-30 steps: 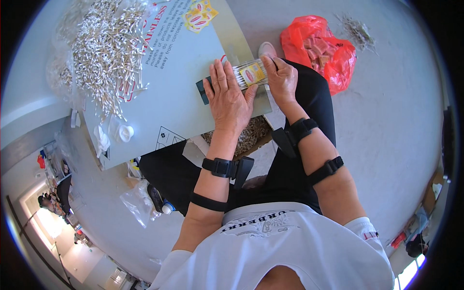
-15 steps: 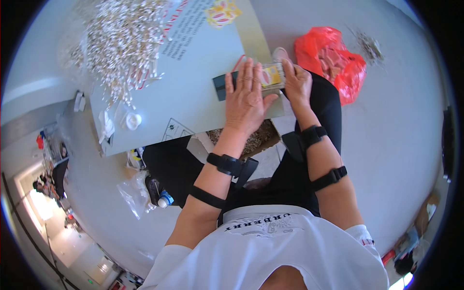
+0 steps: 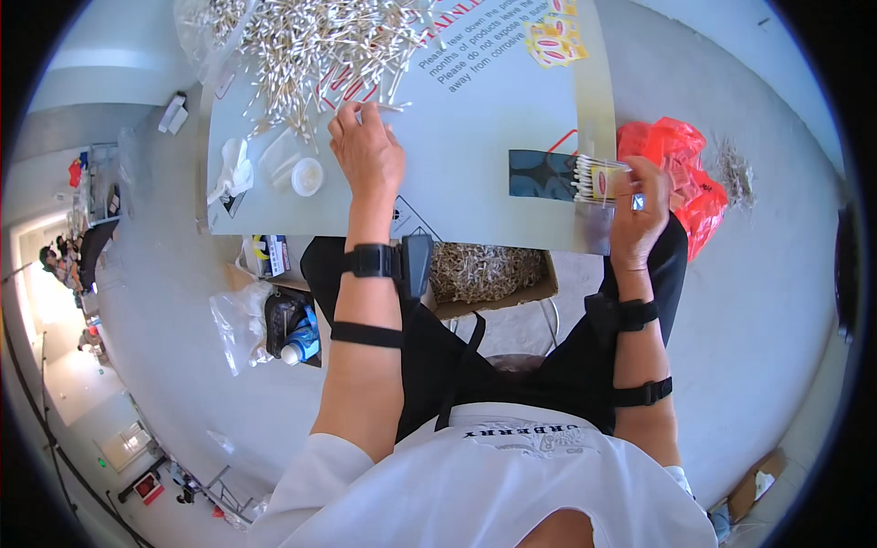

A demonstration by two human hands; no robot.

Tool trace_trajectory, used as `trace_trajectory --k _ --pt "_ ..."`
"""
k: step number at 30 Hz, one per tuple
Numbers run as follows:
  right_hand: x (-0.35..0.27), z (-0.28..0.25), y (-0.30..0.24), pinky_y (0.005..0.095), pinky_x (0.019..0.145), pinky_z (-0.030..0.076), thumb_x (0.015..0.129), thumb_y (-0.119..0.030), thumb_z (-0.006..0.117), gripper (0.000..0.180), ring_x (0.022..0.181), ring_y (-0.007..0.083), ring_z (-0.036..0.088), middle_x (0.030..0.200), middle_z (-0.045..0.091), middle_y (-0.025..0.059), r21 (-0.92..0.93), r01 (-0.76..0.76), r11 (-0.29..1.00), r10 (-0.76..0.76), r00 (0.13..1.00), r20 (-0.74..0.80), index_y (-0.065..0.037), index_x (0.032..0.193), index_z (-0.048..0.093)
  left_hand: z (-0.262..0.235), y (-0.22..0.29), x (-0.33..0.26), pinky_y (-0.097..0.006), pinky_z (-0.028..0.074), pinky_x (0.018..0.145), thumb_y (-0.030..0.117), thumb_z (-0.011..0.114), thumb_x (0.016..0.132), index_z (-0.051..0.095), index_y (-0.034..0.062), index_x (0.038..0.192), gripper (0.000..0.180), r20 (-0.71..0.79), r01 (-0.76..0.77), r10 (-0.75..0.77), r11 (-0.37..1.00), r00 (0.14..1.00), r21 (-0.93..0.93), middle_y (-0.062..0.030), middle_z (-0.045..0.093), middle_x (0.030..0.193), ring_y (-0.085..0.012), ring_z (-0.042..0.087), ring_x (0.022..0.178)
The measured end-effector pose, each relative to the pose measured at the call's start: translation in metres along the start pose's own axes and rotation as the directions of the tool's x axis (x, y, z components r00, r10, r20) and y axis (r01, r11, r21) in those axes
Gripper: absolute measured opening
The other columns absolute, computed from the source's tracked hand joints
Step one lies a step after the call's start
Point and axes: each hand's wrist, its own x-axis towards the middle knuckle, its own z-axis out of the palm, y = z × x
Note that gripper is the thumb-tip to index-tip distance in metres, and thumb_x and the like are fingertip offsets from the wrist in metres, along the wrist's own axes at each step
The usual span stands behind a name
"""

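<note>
The right hand (image 3: 642, 215) is closed around the right end of a packet of cotton swabs (image 3: 605, 181), with thumb and fingers gripping it near the right edge of the worktop (image 3: 466, 178). The left hand (image 3: 367, 155) is bent at the fingers, fingertips down at the lower edge of a swab pile (image 3: 329, 55); whether they pinch a swab cannot be told. The packet is a small, flattish bundle, with a yellow label (image 3: 607, 182) on clear wrapping and white, rounded cotton heads showing at one end. Those heads face left, toward a dark, glossy rectangular plate (image 3: 541, 173) just beside them, and the packet's long axis runs left to right, roughly along the near edge of the worktop. The worktop has a smooth, pale grey surface with print on it. The loose swabs, thin sticks with fluffy white ends, lie in every direction, and a round white container (image 3: 308, 177) stands near the left hand.
</note>
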Motion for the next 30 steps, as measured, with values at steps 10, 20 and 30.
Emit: trace_trajectory --k 10,20,30 --pt "0.036 0.120 -0.067 0.0365 0.073 0.050 0.079 -0.005 0.071 0.019 0.080 0.0291 0.062 0.093 0.062 0.0114 0.213 -0.043 0.976 -0.101 0.778 0.620 -0.004 0.096 0.064 -0.001 0.039 -0.040 -0.043 0.041 0.078 0.004 0.071 0.073 0.058 0.0098 0.091 0.023 0.021 -0.116 0.133 0.923 0.991 -0.367 -0.0083 0.055 0.093 -0.0306 0.053 0.093" --pt "0.006 0.138 -0.073 0.0388 0.083 0.045 0.070 -0.007 0.074 0.015 0.092 0.0277 0.056 0.093 0.058 0.0050 0.111 0.219 0.969 -0.243 0.791 0.562 -0.009 0.078 0.062 0.011 -0.001 0.046 -0.045 0.046 0.087 0.013 0.071 0.078 0.061 0.0000 0.093 0.022 0.011 0.132 -0.132 0.978 0.991 -0.164 -0.0151 0.059 0.098 -0.0351 0.055 0.101" --pt "0.005 0.127 -0.061 0.0393 0.082 0.047 0.067 -0.005 0.074 0.019 0.091 0.0290 0.057 0.095 0.059 0.0062 0.176 0.159 0.971 -0.231 0.807 0.544 -0.007 0.080 0.061 -0.012 0.002 -0.002 -0.045 0.045 0.077 0.007 0.074 0.072 0.064 0.0076 0.081 0.012 0.250 0.103 -0.015 0.933 0.968 -0.344 -0.0098 0.059 0.085 -0.0313 0.056 0.089"
